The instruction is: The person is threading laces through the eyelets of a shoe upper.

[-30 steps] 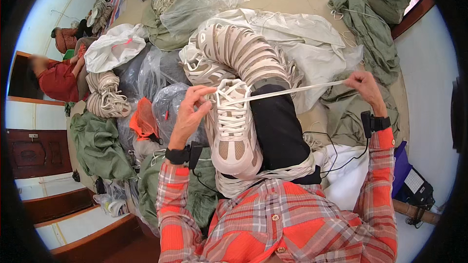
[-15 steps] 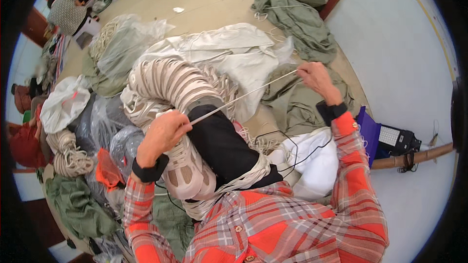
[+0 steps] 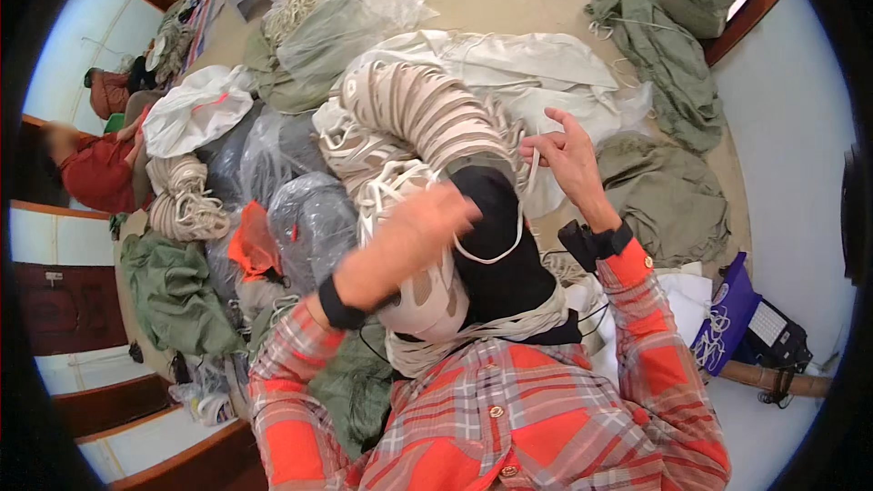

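Note:
A white shoelace (image 3: 496,260) hangs in a slack loop between my hands, over my black-clad leg (image 3: 500,236). My right hand (image 3: 573,164) pinches its upper end, the index finger stretched out. My left hand (image 3: 418,232), blurred by motion, is closed at the other end, above a beige shoe upper (image 3: 427,305) that it partly hides. Past that upper, a long curved row of nested beige-and-white shoe uppers (image 3: 418,114) leans across my leg. A bundle of loose white laces (image 3: 491,332) lies across my lap.
Plastic-wrapped bundles (image 3: 314,218) and an orange bag (image 3: 255,245) lie at left, near a person in red (image 3: 105,168). White sheeting (image 3: 546,82) and green sacks (image 3: 668,186) lie ahead and right. A purple bag with laces (image 3: 732,314) stands by the right wall.
The taut lace has gone slack into a loop. My hands have come closer together, and my right index finger has straightened. The whole view has shifted, so the scene sits further right.

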{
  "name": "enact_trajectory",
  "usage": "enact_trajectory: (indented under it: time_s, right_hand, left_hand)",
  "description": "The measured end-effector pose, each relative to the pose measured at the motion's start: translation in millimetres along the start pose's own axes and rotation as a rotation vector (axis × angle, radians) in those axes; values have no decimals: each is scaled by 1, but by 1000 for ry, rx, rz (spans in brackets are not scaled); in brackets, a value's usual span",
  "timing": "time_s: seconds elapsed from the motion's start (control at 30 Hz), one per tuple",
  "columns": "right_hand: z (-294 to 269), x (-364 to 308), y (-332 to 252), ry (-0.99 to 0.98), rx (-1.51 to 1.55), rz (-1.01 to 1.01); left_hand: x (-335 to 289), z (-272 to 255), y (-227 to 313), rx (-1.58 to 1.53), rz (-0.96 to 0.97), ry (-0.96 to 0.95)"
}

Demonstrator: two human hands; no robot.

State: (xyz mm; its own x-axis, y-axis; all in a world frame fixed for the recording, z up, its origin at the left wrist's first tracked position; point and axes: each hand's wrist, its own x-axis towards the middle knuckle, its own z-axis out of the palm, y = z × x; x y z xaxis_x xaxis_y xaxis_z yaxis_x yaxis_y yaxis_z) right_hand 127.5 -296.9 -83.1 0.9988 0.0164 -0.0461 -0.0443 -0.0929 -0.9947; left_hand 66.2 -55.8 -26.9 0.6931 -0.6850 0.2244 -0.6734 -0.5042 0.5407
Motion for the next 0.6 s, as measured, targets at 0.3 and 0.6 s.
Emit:
enact_trajectory:
  time_s: [0.3,0.6]
  right_hand:
    - [68,-33,-27,-346,-388,-286]
    - [-53,-84,-108,-1690,655,-658]
  left_hand:
    - [-6,-39,-63,105,-280,-364]
    - [-23,-57,-59,169,-212,-322]
